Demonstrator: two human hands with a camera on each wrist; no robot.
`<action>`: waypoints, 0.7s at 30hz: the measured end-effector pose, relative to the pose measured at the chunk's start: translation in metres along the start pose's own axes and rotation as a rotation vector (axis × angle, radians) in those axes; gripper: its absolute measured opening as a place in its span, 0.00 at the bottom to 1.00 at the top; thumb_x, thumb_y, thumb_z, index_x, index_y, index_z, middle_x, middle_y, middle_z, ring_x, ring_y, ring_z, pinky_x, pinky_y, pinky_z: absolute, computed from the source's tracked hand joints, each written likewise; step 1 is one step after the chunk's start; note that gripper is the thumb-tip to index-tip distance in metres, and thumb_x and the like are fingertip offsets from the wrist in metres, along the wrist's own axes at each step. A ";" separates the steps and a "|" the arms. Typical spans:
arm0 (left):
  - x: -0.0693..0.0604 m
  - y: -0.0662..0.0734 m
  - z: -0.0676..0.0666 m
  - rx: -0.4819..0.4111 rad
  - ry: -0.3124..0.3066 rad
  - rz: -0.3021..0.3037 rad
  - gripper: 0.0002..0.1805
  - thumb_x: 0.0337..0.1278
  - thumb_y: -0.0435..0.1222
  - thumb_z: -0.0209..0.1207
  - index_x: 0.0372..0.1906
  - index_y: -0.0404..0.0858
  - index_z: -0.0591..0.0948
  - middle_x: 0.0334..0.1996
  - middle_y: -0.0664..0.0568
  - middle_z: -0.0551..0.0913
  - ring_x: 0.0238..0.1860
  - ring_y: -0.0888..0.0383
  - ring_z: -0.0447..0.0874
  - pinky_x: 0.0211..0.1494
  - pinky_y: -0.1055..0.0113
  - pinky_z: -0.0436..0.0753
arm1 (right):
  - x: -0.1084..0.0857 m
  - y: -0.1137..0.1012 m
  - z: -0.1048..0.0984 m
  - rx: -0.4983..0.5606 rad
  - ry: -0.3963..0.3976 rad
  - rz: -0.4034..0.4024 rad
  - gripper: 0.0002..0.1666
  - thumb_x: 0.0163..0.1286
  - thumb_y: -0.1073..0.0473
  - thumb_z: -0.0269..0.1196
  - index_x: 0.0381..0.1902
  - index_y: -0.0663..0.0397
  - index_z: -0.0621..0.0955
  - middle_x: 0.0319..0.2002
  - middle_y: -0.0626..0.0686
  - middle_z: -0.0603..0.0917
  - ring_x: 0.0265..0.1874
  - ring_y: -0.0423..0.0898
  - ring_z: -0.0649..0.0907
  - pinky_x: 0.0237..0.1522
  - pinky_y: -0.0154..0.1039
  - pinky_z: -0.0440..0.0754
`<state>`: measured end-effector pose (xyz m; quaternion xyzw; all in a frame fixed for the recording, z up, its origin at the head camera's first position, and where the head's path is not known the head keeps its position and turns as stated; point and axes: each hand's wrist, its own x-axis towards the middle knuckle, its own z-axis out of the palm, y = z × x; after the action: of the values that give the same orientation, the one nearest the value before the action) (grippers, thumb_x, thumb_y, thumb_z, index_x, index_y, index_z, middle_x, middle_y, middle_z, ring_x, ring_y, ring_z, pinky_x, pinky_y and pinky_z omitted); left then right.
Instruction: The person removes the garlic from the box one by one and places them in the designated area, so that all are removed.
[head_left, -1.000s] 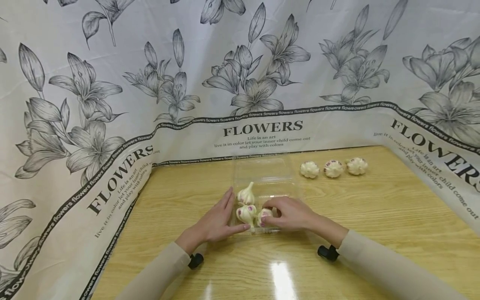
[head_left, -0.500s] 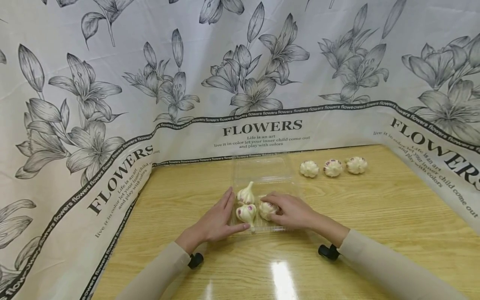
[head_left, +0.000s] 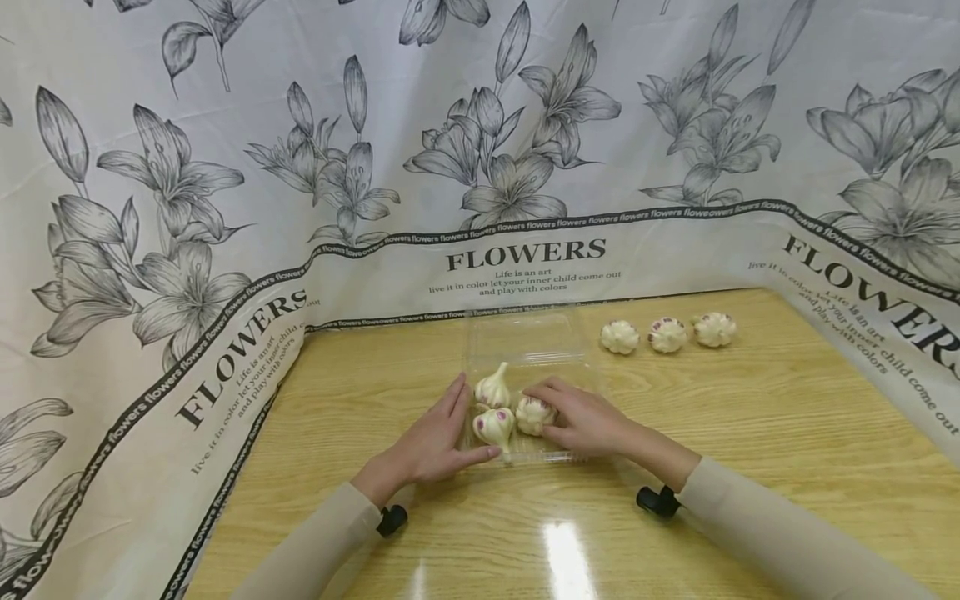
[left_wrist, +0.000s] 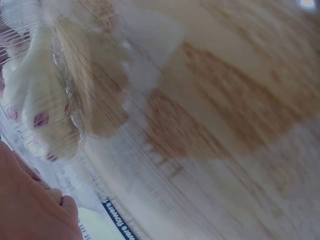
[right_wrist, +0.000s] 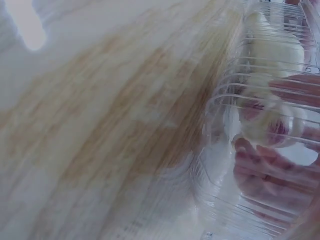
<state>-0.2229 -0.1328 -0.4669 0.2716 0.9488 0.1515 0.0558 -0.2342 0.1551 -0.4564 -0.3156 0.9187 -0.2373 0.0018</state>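
A clear plastic clamshell box (head_left: 573, 375) lies with its lid folded back on the table. Inside it, on the left, are two garlic bulbs: one with its stem up (head_left: 492, 390) and one nearer with its stem toward me (head_left: 493, 426). My right hand (head_left: 588, 421) reaches into the box and grips a third garlic bulb (head_left: 533, 414) between thumb and fingers; the right wrist view shows this bulb (right_wrist: 265, 120) through the ribbed wall. My left hand (head_left: 431, 437) rests along the box's left side, fingers straight, thumb at the front edge.
Three more garlic bulbs stand in a row at the back right: a left one (head_left: 619, 337), a middle one (head_left: 667, 335) and a right one (head_left: 715, 329). A flower-printed cloth (head_left: 375, 283) hangs behind and beside the wooden table (head_left: 480, 533).
The bulb in my right hand has turned and shifted slightly away from me, apart from the front bulb on the left. My left hand has stayed in place.
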 end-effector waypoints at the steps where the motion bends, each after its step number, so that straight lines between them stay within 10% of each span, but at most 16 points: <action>1: 0.000 0.000 0.000 0.000 0.000 0.001 0.67 0.57 0.80 0.41 0.82 0.33 0.39 0.83 0.42 0.33 0.81 0.45 0.44 0.81 0.55 0.57 | 0.000 0.000 0.000 0.003 -0.003 0.008 0.37 0.65 0.55 0.69 0.71 0.51 0.75 0.63 0.55 0.78 0.50 0.52 0.84 0.49 0.54 0.86; 21: 0.000 -0.001 0.001 -0.001 0.022 0.013 0.68 0.56 0.80 0.41 0.82 0.32 0.38 0.83 0.39 0.36 0.81 0.45 0.44 0.81 0.55 0.55 | 0.002 -0.005 0.000 0.016 -0.038 0.089 0.40 0.67 0.36 0.68 0.70 0.49 0.76 0.49 0.49 0.77 0.31 0.39 0.75 0.28 0.36 0.76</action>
<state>-0.2236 -0.1333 -0.4685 0.2763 0.9474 0.1554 0.0445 -0.2330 0.1508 -0.4540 -0.2787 0.9298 -0.2383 0.0325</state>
